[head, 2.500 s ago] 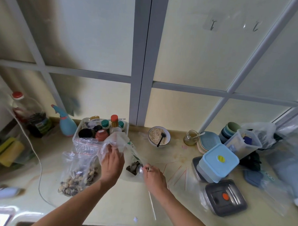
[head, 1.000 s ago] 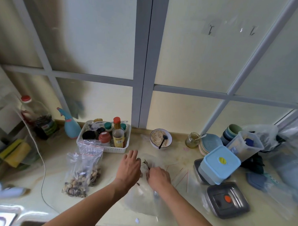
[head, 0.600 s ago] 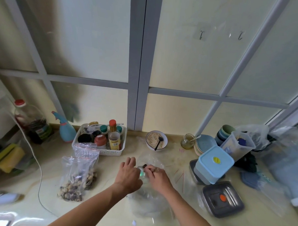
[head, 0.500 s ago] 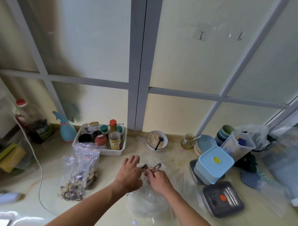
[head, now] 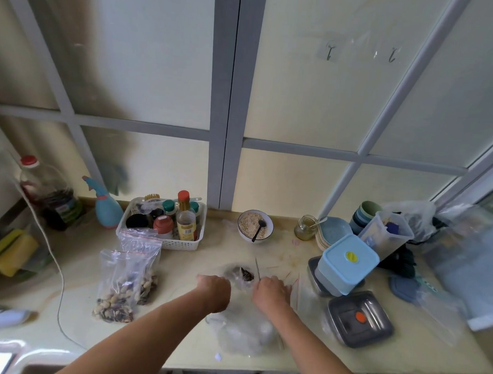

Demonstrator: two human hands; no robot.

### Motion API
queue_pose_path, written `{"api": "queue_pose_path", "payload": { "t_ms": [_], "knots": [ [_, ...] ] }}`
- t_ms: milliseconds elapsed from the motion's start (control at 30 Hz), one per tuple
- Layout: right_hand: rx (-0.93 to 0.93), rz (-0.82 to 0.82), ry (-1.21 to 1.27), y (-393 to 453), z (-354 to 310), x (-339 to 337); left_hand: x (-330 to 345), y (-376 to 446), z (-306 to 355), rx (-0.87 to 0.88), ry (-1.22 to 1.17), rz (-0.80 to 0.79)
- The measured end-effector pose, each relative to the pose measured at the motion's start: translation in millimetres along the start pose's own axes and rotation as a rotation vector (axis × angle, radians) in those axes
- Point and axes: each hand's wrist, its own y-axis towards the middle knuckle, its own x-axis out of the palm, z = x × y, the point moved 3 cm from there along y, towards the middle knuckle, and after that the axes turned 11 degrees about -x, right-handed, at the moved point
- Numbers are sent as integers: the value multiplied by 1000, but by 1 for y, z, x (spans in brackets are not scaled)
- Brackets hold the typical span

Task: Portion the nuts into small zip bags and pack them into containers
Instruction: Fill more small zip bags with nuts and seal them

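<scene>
Two hands, left (head: 213, 290) and right (head: 271, 292), pinch a clear bag (head: 243, 275) with curled fingers.

clear plastic zip bags (head: 128, 277) — glossy, metal container (head: 359, 319)

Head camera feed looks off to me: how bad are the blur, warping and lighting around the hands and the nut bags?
Head view: window bars bow outward, wide-angle warping; soft daylight through frosted panes, no harsh glare; left hand and right hand slightly smeared, the clear bag under them hazy; filled nut bags fairly sharp; frame edges blurred.
</scene>
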Motion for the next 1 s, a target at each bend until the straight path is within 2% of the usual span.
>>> {"api": "queue_pose_path", "payload": {
  "t_ms": [67,133,267,333,467,767,900,1000],
  "knots": [
    [102,53,-152,-3,1,-4,4,1,-1,-135,-40,-86],
    [163,85,-160,-2,2,-4,5,0,-1,-192,-51,-140],
    [280,11,19,10,14,12,3,-7,-3,-231,-128,-164],
    [270,11,137,14,18,17,6,-6,-4,-197,-121,-127],
    [111,20,180,14,17,12,10,-6,-7,-17,-107,-27],
    [-678,-24,-17,31,-36,-26,0,-13,-1,196,-130,-64],
    [-805,186,-47,30,-43,-32,-1,-11,-1,267,-144,-95],
    [-780,311,-42,25,-46,-29,2,-8,-6,245,-193,-135]
  ]
}}
